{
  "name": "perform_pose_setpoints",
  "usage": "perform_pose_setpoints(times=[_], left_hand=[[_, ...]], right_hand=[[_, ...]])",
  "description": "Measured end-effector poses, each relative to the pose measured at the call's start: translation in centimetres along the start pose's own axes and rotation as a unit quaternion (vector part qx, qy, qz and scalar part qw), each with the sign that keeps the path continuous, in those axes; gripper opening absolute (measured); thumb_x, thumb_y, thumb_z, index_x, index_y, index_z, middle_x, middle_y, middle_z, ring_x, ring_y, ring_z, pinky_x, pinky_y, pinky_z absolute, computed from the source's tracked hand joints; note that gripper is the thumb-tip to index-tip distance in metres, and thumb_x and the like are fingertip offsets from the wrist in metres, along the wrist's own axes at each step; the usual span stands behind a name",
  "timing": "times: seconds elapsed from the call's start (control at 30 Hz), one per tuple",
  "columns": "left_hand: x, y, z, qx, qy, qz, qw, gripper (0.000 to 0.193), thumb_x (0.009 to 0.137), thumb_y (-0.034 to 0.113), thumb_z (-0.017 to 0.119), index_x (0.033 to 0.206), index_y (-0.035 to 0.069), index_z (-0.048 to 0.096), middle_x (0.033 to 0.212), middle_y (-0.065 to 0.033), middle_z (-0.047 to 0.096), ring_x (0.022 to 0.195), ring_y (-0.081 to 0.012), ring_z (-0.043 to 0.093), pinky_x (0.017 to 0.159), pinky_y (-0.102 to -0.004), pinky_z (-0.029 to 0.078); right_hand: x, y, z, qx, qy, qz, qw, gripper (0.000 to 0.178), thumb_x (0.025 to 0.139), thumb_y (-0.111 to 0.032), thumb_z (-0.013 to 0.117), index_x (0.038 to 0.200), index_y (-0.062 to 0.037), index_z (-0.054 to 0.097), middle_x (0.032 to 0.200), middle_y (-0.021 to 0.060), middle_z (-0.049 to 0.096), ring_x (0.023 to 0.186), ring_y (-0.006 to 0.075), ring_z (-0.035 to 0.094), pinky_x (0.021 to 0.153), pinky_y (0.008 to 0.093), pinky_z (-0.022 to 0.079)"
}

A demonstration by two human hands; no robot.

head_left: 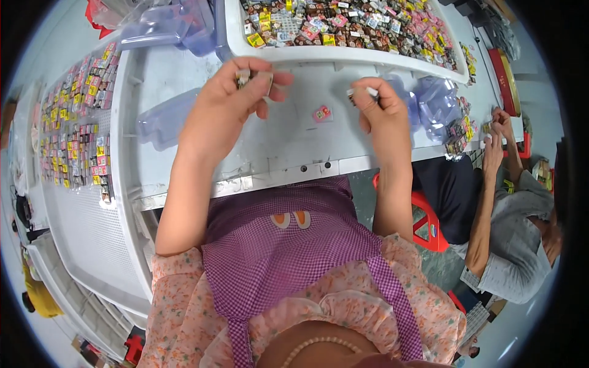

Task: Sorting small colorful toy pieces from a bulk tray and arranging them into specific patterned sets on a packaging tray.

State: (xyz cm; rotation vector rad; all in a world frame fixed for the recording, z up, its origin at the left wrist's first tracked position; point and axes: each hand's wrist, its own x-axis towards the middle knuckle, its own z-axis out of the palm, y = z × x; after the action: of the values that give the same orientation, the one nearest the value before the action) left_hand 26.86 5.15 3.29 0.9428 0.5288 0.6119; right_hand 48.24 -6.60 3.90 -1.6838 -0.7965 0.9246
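Far L of the big white bin (343, 54), I see a white side tray (86, 227) w/ a perforated base, and packed rows (76, 144) of small pink, yellow & dark boxes lying in it. Closer, just L of the bin: bluish clear plastic shells (162, 27), stacked. Nr side of the bin's L end, a clear tray (164, 119) lies on the white tabletop (276, 147).

My L hand (224, 104) is just nr side of the bin's L corner, fingers curled round some small packs (243, 78); can't tell exact qty. The bin holds mixed small boxes (368, 27), mostly brown, pink & yellow. Nr side of its middle, btwn my hands, one pink pack (322, 114) lies on the tabletop.

My R hand (386, 116), nr side of the bin's R half, pinches a small white-and-dark pack (372, 92) btwn thumb & fingers. Nr side of the bin's R end: bluish trays (438, 101), then a loose heap (459, 135) of small boxes. Farther R of the bin, a co-worker's hands (491, 152) are close together; contents unclear.
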Motion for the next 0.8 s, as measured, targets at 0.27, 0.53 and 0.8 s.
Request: perform_pose_setpoints(times=[0.27,0.53,0.8], left_hand=[[-2.0,-1.9,2.0,0.262,0.079,-0.049,0.961,0.019,0.091,0.014,0.061,0.106,0.002,0.065,0.094,-0.0018,0.066,0.081,-0.0087,0.058,0.071,-0.0234,0.048],[-2.5,-2.5,1.6,0.38,0.094,0.004,0.92,0.02,0.088,0.011,0.062,0.106,0.002,0.065,0.091,-0.007,0.065,0.081,-0.0178,0.061,0.072,-0.029,0.05],[-1.5,-2.9,1.8,0.513,0.076,0.072,0.852,0.016,0.084,0.01,0.06,0.095,0.0,0.064,0.094,-0.0148,0.065,0.086,-0.0328,0.062,0.076,-0.0405,0.05]], right_hand=[[-0.6,1.6,1.4,-0.097,-0.009,-0.052,0.994,0.009,0.089,-0.01,0.064,0.094,-0.0026,0.064,0.081,-0.0053,0.059,0.073,0.002,0.048,0.067,0.0178,0.04],[-1.1,2.0,2.7,-0.069,-0.007,-0.054,0.996,0.01,0.089,-0.01,0.065,0.096,-0.0017,0.064,0.08,-0.0039,0.06,0.072,0.002,0.048,0.065,0.0173,0.039],[-0.9,2.3,3.0,-0.167,0.023,-0.073,0.983,0.012,0.089,-0.011,0.065,0.094,-0.0005,0.065,0.077,-0.0034,0.06,0.068,0.0033,0.047,0.062,0.0184,0.038]])
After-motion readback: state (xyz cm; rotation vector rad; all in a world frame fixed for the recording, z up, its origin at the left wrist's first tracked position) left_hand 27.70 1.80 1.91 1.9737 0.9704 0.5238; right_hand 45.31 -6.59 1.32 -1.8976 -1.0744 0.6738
